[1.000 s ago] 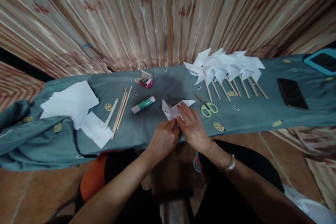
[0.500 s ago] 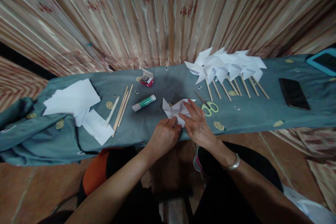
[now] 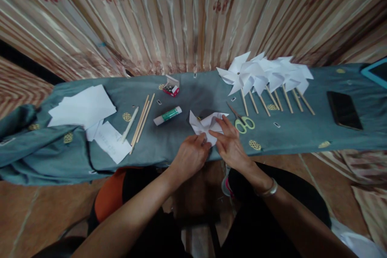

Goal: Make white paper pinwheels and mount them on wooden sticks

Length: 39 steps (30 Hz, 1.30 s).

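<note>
Folded paper (image 3: 207, 125) at the near side of the table (image 3: 302, 137)

A striped curtain (image 3: 181, 16) hangs at the back, with reddish patterns. In front of it is the long table, covered by a grey-green cloth. At its far edge, right of the middle, white pinwheels (image 3: 242, 72) on wooden sticks lie overlapping in a row. A pile of white sheets (image 3: 87, 107) lies at the left.

The left hand (image 3: 192, 155) holds the folded paper at its near edge, thumb and forefinger together upon it. The right hand (image 3: 231, 143) touches the right part, its fingers apart. The paper shows pointed wings.

Farther right lies a dark phone (image 3: 344, 109); just beside the paper, green-handled scissors (image 3: 238, 116). On the left are a glue stick (image 3: 167, 115), three thin sticks (image 3: 145, 119), a white pencil (image 3: 130, 124) and a small open red box (image 3: 171, 90).
</note>
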{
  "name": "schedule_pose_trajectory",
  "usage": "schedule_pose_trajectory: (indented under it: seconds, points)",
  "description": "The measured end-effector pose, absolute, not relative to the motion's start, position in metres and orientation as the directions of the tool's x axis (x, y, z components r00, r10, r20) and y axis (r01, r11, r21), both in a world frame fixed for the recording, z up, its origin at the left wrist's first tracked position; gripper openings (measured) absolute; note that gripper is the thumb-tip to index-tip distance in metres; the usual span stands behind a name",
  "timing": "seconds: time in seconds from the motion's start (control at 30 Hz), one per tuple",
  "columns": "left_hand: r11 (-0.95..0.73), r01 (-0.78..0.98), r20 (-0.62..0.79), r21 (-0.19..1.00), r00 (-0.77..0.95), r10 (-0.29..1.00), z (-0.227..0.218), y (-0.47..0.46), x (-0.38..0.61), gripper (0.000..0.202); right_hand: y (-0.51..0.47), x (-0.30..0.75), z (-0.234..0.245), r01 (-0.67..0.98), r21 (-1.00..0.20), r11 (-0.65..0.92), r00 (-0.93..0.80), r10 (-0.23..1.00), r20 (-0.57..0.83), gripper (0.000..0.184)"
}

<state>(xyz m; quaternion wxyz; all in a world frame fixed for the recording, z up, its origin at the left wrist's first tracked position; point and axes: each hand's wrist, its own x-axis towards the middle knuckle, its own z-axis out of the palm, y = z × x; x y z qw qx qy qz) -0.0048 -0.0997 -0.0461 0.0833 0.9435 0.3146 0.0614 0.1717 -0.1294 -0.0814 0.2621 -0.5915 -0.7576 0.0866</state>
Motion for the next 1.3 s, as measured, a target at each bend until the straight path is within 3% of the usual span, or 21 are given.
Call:
schedule_pose_trajectory:
  seconds: [0.43,0.9,1.3]
  points:
    - [-0.795,0.584,0.042,0.165,0.801,0.597,-0.044,-0.099,-0.005,0.020,-0.123,0.181,-0.083,0.775,-0.591,0.225,-0.084,0.963,0.257,0.040]
    - [-0.801,0.569,0.096,0.187,0.801,0.591,-0.049,-0.101,-0.005,0.020,-0.126,0.171,-0.075,0.898,-0.375,0.232,-0.149,0.960,0.238,0.045]
    - [-0.803,0.569,0.075,0.175,0.806,0.587,-0.047,-0.101,-0.005,0.022,-0.132,0.173,-0.067,0.882,-0.350,0.316,-0.210,0.928,0.309,0.040]
